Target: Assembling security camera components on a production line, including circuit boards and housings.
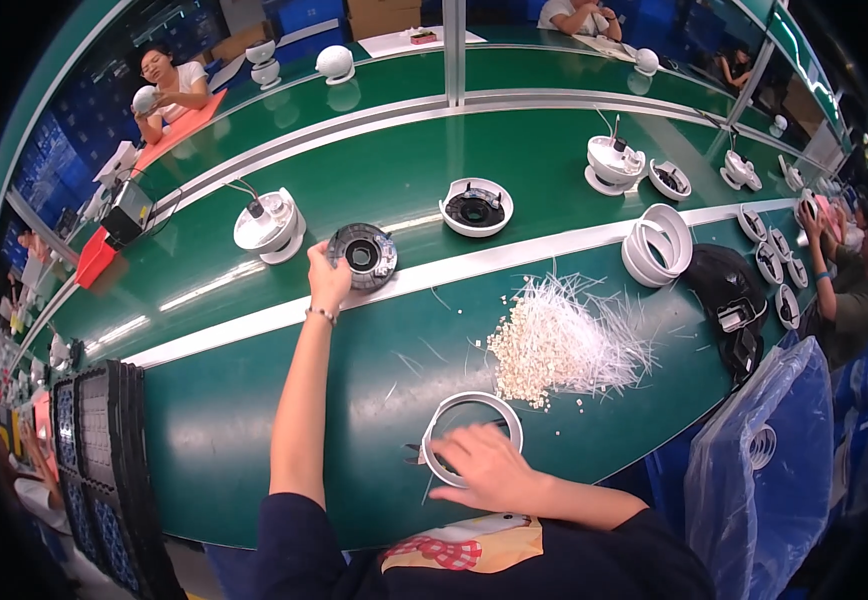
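My left hand reaches forward and grips the edge of a round black housing part with a hole in its middle. It is at the metal strip between the belt and the worktable. Close to my body, my right hand is over a white plastic ring, its fingers stretched out and apart. Whether they touch the ring I cannot tell. Beside the ring, dark pointed tips of a tool stick out, mostly hidden. A white bowl-shaped shell with a black insert sits on the belt, right of my left hand.
A pile of small beige pieces and white strips lies on the table. Stacked white rings and a black bag are to the right. White camera-like units stand on the green belt. Black trays are at left.
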Motion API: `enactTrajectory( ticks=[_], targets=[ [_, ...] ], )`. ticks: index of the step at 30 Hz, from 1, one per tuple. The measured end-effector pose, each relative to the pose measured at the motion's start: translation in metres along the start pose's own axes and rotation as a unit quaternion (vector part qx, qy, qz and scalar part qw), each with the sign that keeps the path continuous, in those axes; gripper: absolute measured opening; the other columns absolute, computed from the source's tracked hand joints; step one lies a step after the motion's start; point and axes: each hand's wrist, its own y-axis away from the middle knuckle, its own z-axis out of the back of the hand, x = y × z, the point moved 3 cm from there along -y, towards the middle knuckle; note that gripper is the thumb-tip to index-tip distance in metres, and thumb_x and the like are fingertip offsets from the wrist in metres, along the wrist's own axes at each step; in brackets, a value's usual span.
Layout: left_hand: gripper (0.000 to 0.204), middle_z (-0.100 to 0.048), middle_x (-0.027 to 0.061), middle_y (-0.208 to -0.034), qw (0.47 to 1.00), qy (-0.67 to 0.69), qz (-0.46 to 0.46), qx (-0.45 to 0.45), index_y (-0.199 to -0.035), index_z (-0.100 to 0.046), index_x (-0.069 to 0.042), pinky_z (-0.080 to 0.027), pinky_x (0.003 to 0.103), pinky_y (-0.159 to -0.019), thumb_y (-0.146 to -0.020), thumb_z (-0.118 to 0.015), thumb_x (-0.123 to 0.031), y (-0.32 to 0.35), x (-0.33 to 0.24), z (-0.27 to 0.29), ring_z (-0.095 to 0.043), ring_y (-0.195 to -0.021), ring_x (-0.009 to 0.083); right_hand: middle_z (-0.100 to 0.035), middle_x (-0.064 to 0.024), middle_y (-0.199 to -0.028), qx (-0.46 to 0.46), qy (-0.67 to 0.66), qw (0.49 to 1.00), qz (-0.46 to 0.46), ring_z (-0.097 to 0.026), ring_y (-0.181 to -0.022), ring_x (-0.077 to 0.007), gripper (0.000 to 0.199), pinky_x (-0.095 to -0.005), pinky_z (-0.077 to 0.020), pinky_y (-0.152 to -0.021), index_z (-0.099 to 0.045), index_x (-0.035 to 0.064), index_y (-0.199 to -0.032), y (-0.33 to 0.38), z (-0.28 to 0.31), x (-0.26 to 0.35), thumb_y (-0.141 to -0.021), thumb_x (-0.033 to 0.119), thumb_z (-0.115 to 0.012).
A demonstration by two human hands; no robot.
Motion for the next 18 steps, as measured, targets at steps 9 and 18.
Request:
enactTrajectory(
  ticks=[9, 18],
  targets=[
    [0.044, -0.049, 0.0155, -0.106, 0.937, 0.331, 0.012, 0.112, -0.114, -0.023, 0.000, -0.040, 0.027, -0.083, -0.078, -0.047, 0.007, 0.069, -0.069, 0.023, -0.050, -0.096, 0.0171, -0.026, -0.0219, -0.123, 0.099, 0.041, 0.990, -0.094, -0.027, -0.112, -0.0398, 0.103, -0.0450, -0.0253, -0.094, -0.023, -0.0012, -0.127, -0.012, 0.020, -0.022, -0.047, 0.035, -0.077],
    [0.053, -0.040, 0.0147, -0.114, 0.881, 0.436, -0.037, 0.180, -0.119, -0.020, -0.001, -0.037, 0.027, -0.089, -0.075, -0.047, 0.010, 0.146, -0.114, 0.010, -0.044, -0.105, 0.0184, -0.029, -0.0218, -0.124, -0.371, -0.213, 0.887, -0.172, -0.030, -0.114, -0.0353, 0.111, -0.0418, -0.0255, -0.096, -0.018, -0.0028, -0.127, -0.040, 0.058, -0.068, -0.046, 0.038, -0.081]
  ],
)
